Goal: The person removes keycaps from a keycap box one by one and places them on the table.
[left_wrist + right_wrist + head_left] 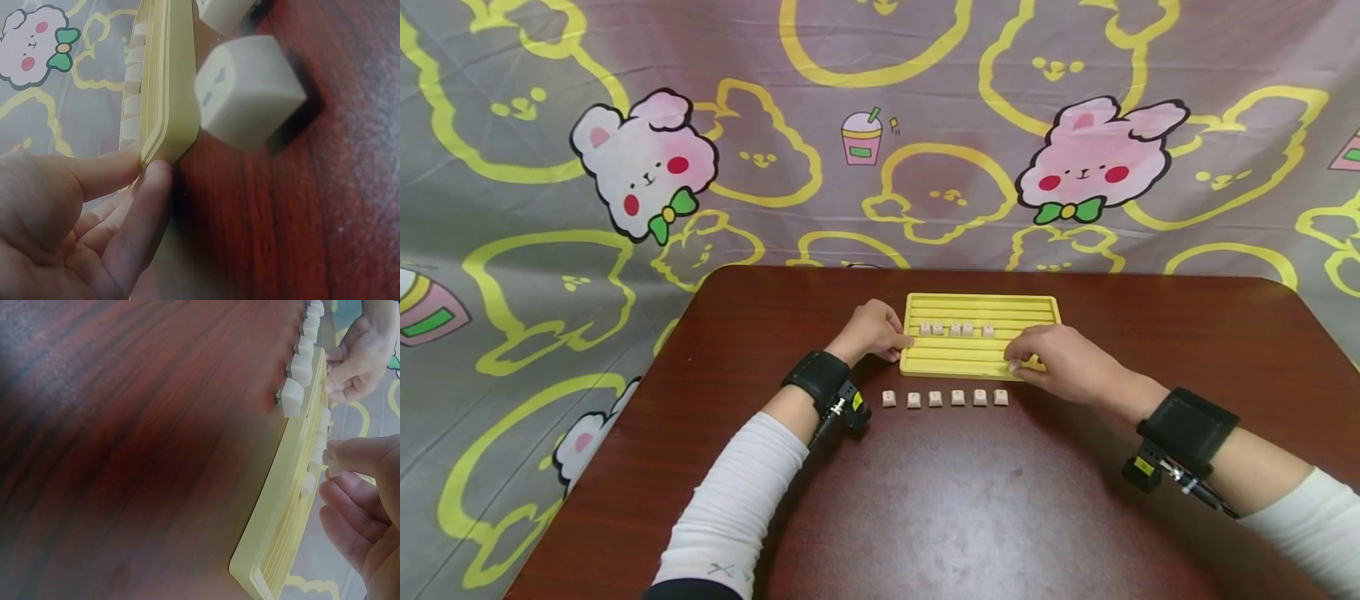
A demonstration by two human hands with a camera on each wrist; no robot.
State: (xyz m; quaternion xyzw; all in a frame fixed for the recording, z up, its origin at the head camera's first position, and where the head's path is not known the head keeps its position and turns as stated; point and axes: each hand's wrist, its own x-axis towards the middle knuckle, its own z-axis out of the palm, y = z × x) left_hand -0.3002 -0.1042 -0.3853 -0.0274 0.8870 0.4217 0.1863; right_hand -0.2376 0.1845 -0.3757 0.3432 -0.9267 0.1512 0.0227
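Note:
A yellow ridged tray (958, 367) lies on the table with its slats running left to right. My left hand (872, 327) grips its left edge, thumb on top of the rim and fingers against the outside, as the left wrist view shows up close. Over the tray's front right part is my right hand (1063, 360), pinching a white keycap (335, 467) between thumb and index finger; its other fingers are loosely bent. Several white keycaps (955, 329) sit in a row along a middle slot of the tray, with small gaps between some.
Several more white keycaps (957, 398) stand in a line on the dark wooden table (970, 500), just in front of the tray. A patterned cloth (940, 200) with cartoon rabbits hangs behind the table's back edge.

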